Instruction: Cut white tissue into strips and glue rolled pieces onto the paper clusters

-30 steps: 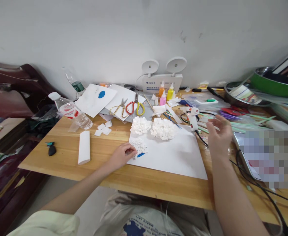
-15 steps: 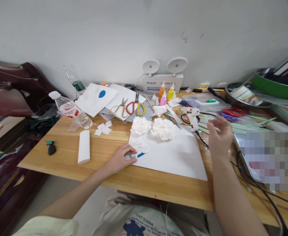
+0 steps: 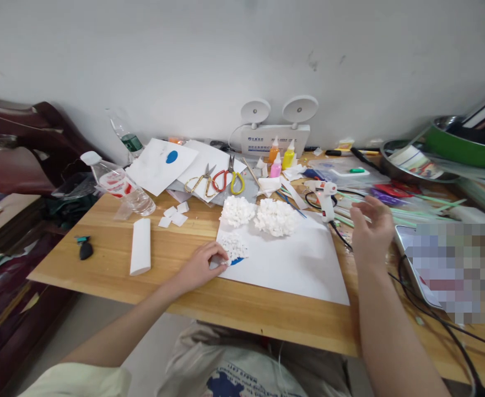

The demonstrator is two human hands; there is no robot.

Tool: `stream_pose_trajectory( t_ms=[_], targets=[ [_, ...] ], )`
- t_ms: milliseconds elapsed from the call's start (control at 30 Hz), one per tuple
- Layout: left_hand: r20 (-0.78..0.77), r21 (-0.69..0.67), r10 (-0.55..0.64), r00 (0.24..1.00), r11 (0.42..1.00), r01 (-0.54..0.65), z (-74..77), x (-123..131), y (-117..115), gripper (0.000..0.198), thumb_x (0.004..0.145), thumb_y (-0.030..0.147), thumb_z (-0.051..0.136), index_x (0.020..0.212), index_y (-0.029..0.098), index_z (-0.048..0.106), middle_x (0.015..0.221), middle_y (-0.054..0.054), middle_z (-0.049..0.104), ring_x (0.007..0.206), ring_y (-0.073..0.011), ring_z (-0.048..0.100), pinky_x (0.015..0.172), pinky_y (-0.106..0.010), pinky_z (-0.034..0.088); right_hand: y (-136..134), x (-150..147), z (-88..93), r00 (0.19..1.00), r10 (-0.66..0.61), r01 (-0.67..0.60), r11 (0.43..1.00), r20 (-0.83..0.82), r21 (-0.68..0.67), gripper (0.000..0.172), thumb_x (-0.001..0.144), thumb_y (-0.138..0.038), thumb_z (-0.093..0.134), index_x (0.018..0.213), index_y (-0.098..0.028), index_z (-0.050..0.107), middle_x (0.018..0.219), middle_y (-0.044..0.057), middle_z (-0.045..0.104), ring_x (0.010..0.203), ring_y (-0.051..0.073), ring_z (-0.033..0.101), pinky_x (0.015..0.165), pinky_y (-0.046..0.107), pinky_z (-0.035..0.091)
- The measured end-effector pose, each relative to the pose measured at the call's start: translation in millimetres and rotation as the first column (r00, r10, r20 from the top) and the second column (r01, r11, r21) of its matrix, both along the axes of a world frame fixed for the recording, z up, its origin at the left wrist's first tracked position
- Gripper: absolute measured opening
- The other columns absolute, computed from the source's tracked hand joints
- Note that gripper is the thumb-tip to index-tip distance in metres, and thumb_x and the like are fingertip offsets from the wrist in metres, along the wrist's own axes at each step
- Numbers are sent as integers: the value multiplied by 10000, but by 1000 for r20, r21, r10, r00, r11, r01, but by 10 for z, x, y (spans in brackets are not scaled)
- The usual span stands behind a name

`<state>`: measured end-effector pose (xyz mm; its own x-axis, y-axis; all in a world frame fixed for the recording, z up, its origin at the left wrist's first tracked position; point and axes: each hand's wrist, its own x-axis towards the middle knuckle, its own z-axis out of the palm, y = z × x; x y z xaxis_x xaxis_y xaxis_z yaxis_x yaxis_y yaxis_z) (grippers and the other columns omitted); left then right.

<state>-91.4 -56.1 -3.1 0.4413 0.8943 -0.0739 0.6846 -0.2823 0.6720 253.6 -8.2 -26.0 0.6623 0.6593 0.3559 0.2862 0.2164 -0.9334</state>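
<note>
My left hand [image 3: 207, 263] rests at the paper's left edge, with thumb and fingertips closed on the rim of a flat cluster of small white bits [image 3: 233, 245]. Blue shows along that cluster's lower edge. Behind it, two fuller white fluffy clusters [image 3: 274, 217] sit side by side on a white sheet [image 3: 304, 262]. My right hand [image 3: 371, 226] hovers right of the sheet, fingers bent and apart, with nothing visible in them. Just left of it stands a white glue gun [image 3: 325, 198] with a black cord.
Left are a water bottle [image 3: 122, 186], a white block [image 3: 140, 246], small white squares [image 3: 178, 219] and a black key fob [image 3: 85, 248]. Scissors [image 3: 230, 179] and paint bottles [image 3: 289, 156] lie toward the wall. A tray [image 3: 418, 278] and cables are at right.
The thumb and fingertips of my left hand have drawn slightly closer together at the cluster's edge. My right hand has barely moved, and the clusters stay in place.
</note>
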Motion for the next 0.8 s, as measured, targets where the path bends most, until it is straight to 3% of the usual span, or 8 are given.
stream_pose_trajectory(
  t_ms=[267, 800],
  targets=[
    [8, 26, 12, 1000, 1000, -12, -36, 6, -2, 95, 745, 282, 575, 789, 198, 573, 848, -23, 578, 856, -174, 525, 804, -311, 404, 3, 8, -2, 1000, -6, 6, 1000, 29, -18, 352, 680, -271, 586, 1026, -212, 556, 850, 32, 604, 787, 166, 570, 669, 320, 456],
    [-4, 80, -51, 999, 995, 51, -69, -21, -15, 84, 752, 235, 569, 827, 196, 568, 883, -24, 559, 889, -166, 495, 831, -306, 380, -2, 21, -19, 1000, 5, -5, 1000, 17, 7, 349, 685, -249, 591, 1031, -212, 562, 840, 19, 594, 778, 150, 566, 680, 296, 449]
  ],
)
